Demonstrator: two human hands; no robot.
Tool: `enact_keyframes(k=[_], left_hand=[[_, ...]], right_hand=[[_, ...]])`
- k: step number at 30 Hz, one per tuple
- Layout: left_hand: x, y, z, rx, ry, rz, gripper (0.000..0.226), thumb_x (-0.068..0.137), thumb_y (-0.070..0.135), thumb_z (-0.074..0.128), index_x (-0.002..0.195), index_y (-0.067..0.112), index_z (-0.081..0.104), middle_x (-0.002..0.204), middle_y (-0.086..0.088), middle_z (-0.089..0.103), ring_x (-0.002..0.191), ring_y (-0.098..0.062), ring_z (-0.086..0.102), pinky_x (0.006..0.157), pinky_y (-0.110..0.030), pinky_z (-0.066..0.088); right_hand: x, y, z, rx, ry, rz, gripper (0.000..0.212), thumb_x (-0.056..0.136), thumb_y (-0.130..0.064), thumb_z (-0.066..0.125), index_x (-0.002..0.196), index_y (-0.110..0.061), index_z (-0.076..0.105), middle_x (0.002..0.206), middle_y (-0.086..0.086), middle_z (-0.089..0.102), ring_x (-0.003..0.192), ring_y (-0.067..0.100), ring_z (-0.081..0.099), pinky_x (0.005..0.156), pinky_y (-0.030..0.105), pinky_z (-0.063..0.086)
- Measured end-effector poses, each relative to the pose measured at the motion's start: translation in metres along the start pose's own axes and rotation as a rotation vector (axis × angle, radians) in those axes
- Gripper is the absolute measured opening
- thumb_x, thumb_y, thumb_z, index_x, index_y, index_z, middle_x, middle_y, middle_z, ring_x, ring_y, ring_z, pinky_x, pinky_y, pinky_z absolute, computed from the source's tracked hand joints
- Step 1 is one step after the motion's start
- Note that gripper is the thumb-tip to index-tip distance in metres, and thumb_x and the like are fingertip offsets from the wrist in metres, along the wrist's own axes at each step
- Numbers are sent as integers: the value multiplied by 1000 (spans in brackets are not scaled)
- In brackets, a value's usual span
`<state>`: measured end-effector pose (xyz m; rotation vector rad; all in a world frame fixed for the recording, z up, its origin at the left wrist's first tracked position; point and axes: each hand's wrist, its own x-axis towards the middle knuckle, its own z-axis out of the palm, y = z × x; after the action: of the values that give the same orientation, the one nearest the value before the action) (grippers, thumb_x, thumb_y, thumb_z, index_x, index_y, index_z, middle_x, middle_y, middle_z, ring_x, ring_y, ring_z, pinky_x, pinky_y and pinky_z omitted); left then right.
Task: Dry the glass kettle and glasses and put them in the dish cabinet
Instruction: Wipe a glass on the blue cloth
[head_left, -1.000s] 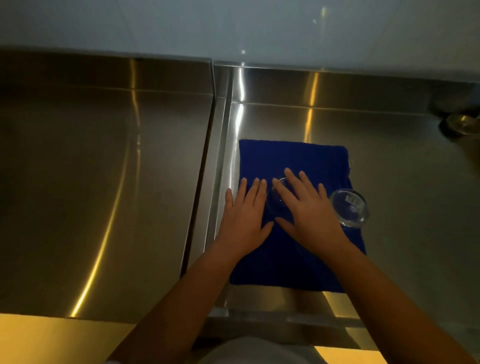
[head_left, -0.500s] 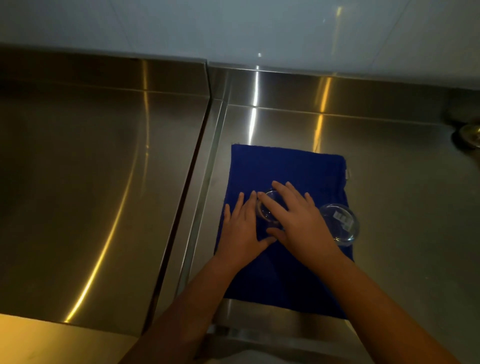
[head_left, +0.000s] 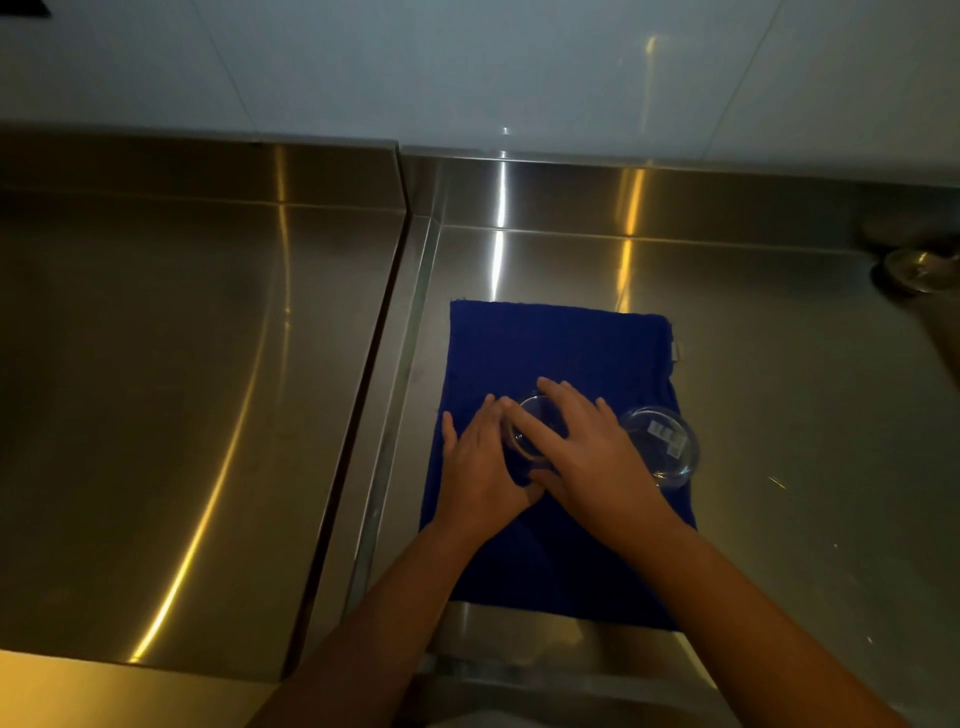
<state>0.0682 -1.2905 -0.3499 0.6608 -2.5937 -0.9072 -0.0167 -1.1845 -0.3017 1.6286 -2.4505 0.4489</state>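
Both forearms reach in from the near edge over a dark blue, nubby towel (head_left: 545, 348) spread flat on the brushed steel counter (head_left: 779, 389). The left hand (head_left: 480, 467) lies flat on the cloth, fingers straight and together. The right hand (head_left: 592, 457) rests over a small clear glass (head_left: 527, 431) with fingers spread, thumb at its near side. Right of it, on the towel's edge, stands a wider round glass (head_left: 662, 447) bearing a white label. Far off right sits a blurred round glass piece (head_left: 917, 270); beyond, pale glossy wall tile (head_left: 467, 67).
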Motion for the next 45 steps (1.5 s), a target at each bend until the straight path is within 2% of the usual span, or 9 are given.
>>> enact_keyframes(k=[5, 11, 15, 20, 25, 32, 37, 42, 45], left_hand=[[-1, -14, -30, 147, 3, 137, 79, 64, 36, 77, 131, 9, 44, 128, -5, 55, 125, -22, 47, 109, -52, 4], [0, -8, -49, 191, 5, 273, 53, 73, 32, 56, 119, 8, 51, 109, -7, 65, 102, -21, 63, 103, -54, 29], [3, -3, -44, 128, -130, 219, 60, 84, 18, 62, 136, 1, 38, 135, -12, 49, 129, -22, 42, 116, -44, 15], [-5, -24, -47, 137, -197, 270, 70, 75, 16, 70, 135, -3, 39, 138, -21, 44, 133, -27, 27, 109, -51, 26], [-5, -34, -61, 110, -253, 203, 85, 82, 34, 67, 145, 5, 18, 153, -10, 18, 142, -18, 9, 114, -27, 6], [-9, -39, -57, -38, -283, 42, 102, 78, 38, 71, 140, 18, -7, 155, -5, 7, 142, -15, 12, 116, -32, 15], [-8, -36, -58, -22, -288, 76, 98, 81, 39, 67, 144, 14, -3, 155, -4, 6, 142, -13, 9, 113, -21, 8], [-6, -25, -66, -93, -232, 167, 90, 77, 45, 63, 139, 18, 4, 148, 8, 9, 137, -1, 10, 113, -22, 13], [-2, -22, -66, -279, -234, 38, 96, 72, 40, 74, 145, 14, 18, 148, 1, 29, 133, -4, 32, 110, -20, 28]], right_hand=[[0, -7, -2, 8, 30, 39, 88, 57, -25, 86, 131, -22, 40, 120, 24, 58, 105, 37, 61, 81, 57, 46], [-4, -15, 21, -46, 0, 22, 80, 45, -20, 92, 118, -8, 60, 115, 16, 63, 103, 33, 63, 78, 53, 50], [-4, -20, 32, -31, -27, 56, 82, 46, -21, 91, 119, -4, 59, 118, 13, 63, 108, 30, 61, 80, 47, 51], [6, -17, 34, -52, -72, 51, 87, 41, -28, 93, 117, -4, 60, 115, 13, 64, 106, 30, 62, 79, 45, 51], [15, -20, 39, -18, -151, 15, 95, 49, -31, 89, 130, -4, 49, 127, 19, 56, 116, 38, 54, 88, 54, 44], [25, -27, 51, -34, -107, -67, 95, 45, -42, 87, 125, -7, 48, 119, 16, 61, 108, 34, 60, 85, 59, 44], [20, -23, 53, 24, -41, -67, 91, 46, -42, 85, 120, -10, 43, 115, 13, 62, 105, 30, 61, 86, 57, 44], [13, -15, 45, 333, -17, 93, 89, 59, -43, 82, 131, -13, 38, 129, 11, 50, 120, 22, 45, 100, 53, 33], [13, -14, 30, 665, -8, 170, 80, 64, -36, 82, 129, -24, 38, 126, -2, 45, 115, 10, 46, 100, 28, 37]])
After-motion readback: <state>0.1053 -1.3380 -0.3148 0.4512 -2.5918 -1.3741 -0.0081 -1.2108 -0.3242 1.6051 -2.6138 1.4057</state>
